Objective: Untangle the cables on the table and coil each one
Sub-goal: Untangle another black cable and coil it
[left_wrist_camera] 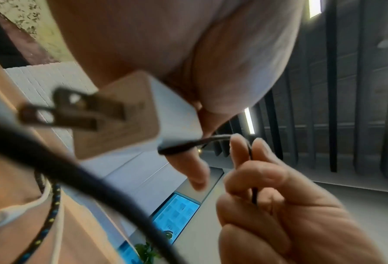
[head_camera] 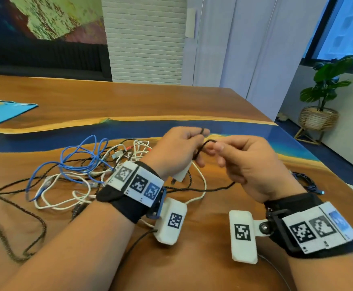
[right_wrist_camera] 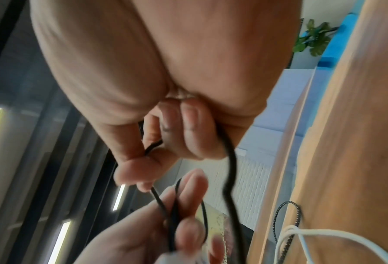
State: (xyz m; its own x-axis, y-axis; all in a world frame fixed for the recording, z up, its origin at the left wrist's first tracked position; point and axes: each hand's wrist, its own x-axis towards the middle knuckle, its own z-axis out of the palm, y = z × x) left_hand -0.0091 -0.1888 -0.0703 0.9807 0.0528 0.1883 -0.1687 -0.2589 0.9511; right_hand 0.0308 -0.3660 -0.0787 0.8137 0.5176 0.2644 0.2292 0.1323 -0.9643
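Black cable (head_camera: 202, 148) is being looped above the table (head_camera: 213, 101), just right of the tangled pile (head_camera: 87, 164): the left hand (head_camera: 175, 152) is gripping its loops and a white charger (head_camera: 182, 175), the right hand (head_camera: 249, 164) pinching slack. Next, I'd guess, comes another wrap.

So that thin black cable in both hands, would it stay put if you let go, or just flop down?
Probably flop. The black cable bends into a tight loop between the left hand and right hand, so it looks limp. The white plug in the left palm seems its heaviest part and would likely drop first, dragging it along.
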